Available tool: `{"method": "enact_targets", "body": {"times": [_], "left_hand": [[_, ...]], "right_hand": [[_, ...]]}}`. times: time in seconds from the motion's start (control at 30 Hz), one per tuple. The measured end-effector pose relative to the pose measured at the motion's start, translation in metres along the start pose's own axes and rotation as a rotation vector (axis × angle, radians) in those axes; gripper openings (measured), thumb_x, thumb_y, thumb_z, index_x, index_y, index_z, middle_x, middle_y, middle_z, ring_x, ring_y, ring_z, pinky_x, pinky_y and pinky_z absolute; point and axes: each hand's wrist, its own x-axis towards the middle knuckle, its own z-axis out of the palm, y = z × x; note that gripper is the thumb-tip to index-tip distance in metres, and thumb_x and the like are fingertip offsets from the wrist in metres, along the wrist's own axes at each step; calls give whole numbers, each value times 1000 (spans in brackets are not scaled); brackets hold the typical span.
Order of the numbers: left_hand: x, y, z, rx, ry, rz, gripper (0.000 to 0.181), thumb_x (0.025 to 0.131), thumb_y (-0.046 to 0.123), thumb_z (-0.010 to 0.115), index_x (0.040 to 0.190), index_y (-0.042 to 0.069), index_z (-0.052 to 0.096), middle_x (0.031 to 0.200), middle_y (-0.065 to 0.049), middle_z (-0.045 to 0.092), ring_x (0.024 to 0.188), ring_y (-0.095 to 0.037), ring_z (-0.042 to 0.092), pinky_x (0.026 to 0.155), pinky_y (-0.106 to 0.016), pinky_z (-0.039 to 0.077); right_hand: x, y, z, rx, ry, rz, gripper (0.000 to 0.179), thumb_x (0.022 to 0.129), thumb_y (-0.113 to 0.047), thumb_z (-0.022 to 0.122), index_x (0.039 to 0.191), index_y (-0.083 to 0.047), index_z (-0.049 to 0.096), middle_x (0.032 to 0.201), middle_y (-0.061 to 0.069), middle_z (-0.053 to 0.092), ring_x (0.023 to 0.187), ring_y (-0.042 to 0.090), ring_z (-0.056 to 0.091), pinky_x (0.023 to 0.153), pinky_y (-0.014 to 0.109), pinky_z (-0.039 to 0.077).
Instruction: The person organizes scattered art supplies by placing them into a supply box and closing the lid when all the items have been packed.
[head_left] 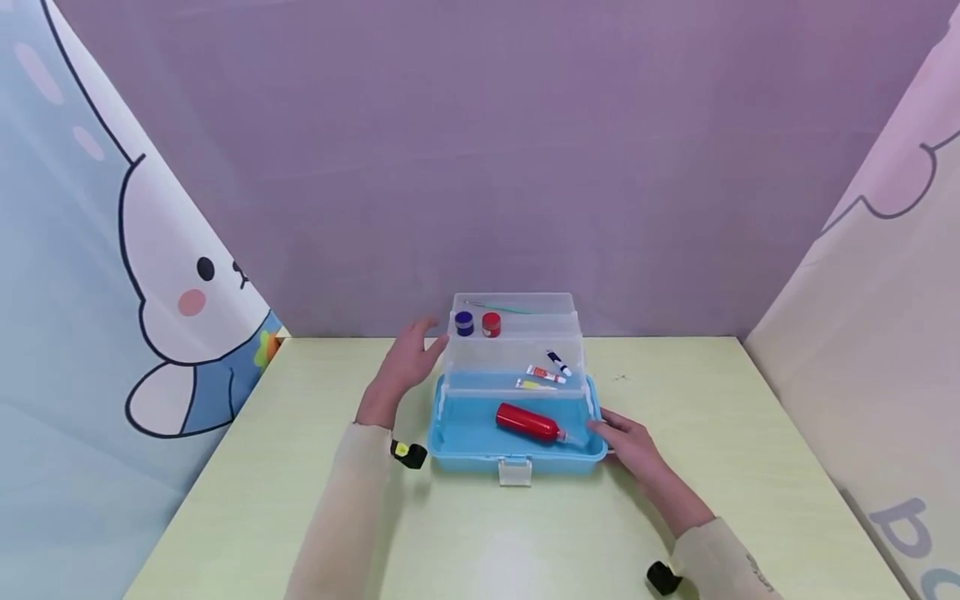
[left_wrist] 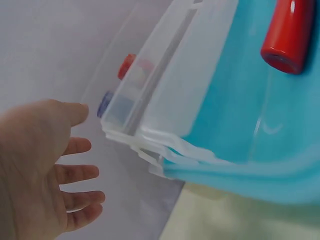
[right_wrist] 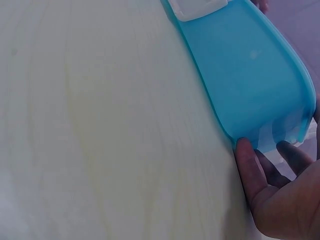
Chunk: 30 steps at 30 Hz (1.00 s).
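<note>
A blue storage box (head_left: 480, 464) with a white latch (head_left: 515, 472) stands with its clear tiered trays (head_left: 468, 358) raised at the back. Inside its base lies a red squeeze bottle (head_left: 528, 423) with a clear nozzle, tilted across the bottom. My left hand (head_left: 408, 358) is beside the raised trays, fingers spread, a small gap from them in the left wrist view. On the right, my right hand (head_left: 630, 442) holds the box's end, thumb at the rim; in the right wrist view, fingertips (right_wrist: 244, 145) press against the blue end wall.
In the trays are a blue paint jar (head_left: 464, 323), a red paint jar (head_left: 491, 324), a thin green-handled tool (head_left: 502, 308) and several small paint tubes (head_left: 546, 374). A purple cloth wall (head_left: 510, 167) rises behind the table (head_left: 300, 467), with printed curtains at both sides.
</note>
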Motion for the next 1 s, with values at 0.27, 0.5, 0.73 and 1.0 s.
{"method": "enact_targets", "body": {"times": [0.27, 0.5, 0.73, 1.0], "left_hand": [[-13, -19, 20, -151, -40, -37, 63, 100, 49, 43, 147, 7, 36, 147, -16, 39, 133, -37, 38, 103, -56, 36], [-26, -32, 37, -270, -58, -38, 62, 101, 48, 41, 148, 8, 35, 147, -16, 40, 130, -37, 41, 103, -56, 36], [-36, -44, 53, -338, -87, -50, 59, 103, 49, 37, 146, 10, 38, 141, -16, 46, 128, -36, 45, 103, -55, 37], [-39, -55, 67, -410, -71, -72, 51, 104, 45, 38, 143, 13, 42, 138, -17, 48, 126, -34, 46, 103, -54, 37]], "right_hand": [[-2, 2, 0, -12, -9, -7, 70, 92, -40, 64, 146, -2, 42, 141, 24, 46, 109, 31, 60, 81, 35, 55], [0, 3, -2, 1, 14, 13, 71, 90, -43, 67, 144, -4, 45, 140, 22, 49, 108, 30, 60, 80, 35, 55], [2, 5, -3, -1, 11, 22, 72, 90, -44, 66, 145, -4, 44, 140, 22, 48, 109, 30, 60, 81, 35, 55], [2, 2, 1, 13, -5, 12, 69, 92, -42, 64, 146, -5, 42, 141, 23, 46, 108, 31, 59, 82, 36, 55]]}}
